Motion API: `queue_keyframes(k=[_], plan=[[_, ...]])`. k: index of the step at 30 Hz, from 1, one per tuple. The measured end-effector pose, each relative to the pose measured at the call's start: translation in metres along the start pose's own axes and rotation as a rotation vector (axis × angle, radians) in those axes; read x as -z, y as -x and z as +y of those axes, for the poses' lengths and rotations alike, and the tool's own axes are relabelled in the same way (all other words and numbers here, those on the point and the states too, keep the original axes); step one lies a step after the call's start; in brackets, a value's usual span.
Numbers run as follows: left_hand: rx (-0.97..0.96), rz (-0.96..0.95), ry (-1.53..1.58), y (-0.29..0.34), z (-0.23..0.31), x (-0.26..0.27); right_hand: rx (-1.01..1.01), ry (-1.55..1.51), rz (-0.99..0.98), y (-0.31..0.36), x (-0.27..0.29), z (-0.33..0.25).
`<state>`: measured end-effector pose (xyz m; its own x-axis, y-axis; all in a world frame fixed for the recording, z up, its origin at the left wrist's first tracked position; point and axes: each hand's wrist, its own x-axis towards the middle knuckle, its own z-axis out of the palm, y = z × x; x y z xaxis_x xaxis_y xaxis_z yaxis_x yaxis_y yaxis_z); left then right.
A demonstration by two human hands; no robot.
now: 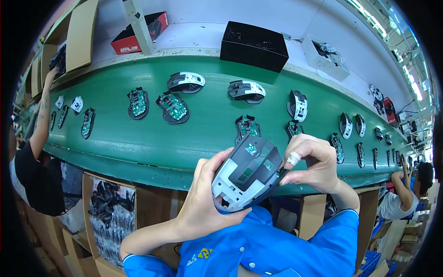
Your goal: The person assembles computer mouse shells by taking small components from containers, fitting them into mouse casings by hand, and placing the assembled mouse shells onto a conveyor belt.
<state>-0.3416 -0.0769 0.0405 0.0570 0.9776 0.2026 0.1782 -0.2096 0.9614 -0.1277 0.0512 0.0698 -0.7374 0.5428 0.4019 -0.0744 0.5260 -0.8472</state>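
A black and white computer mouse top shell point(242, 182) is tilted up in front of my chest, with cut-out openings showing through it. My left hand point(200, 203) is wrapped round its left and lower side, fingers along the edge and thumb underneath. At the right edge of the shell, my right hand point(316, 166) pinches with thumb and index finger. A small dark piece shows at those fingertips, but its kind is unclear. White tape is wrapped round one right finger. Just beyond the shell lies a mouse base with a green circuit board point(248, 127).
A green conveyor belt point(152, 143) carries several mouse shells point(247, 91) and circuit-board bases point(173, 107). Behind it, a shelf holds a black box point(254, 46) and a white box point(325, 57). Cardboard boxes point(110, 198) stand below the near edge. Co-workers point(34, 171) sit on both sides.
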Motion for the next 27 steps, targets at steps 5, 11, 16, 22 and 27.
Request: queue_keyframes(k=[5, 11, 16, 22, 27], plan=[[-0.06, 0.031, -0.095, -0.003, -0.001, 0.002, -0.029, 0.043, -0.034, -0.006, 0.0, -0.005], [0.037, 0.01, 0.037, -0.003, -0.007, 0.003, -0.339, -0.271, -0.016, -0.01, -0.007, -0.002], [0.015, -0.005, 0.018, -0.008, -0.006, 0.001, -0.558, -0.638, -0.167, -0.028, -0.015, 0.009], [-0.249, 0.077, -0.215, -0.015, -0.005, 0.01, -0.379, -0.843, -0.165, -0.019, -0.021, 0.037], [-0.341, 0.099, -0.23, -0.014, -0.008, 0.016, -0.417, -0.769, -0.173, -0.018, -0.022, 0.032]])
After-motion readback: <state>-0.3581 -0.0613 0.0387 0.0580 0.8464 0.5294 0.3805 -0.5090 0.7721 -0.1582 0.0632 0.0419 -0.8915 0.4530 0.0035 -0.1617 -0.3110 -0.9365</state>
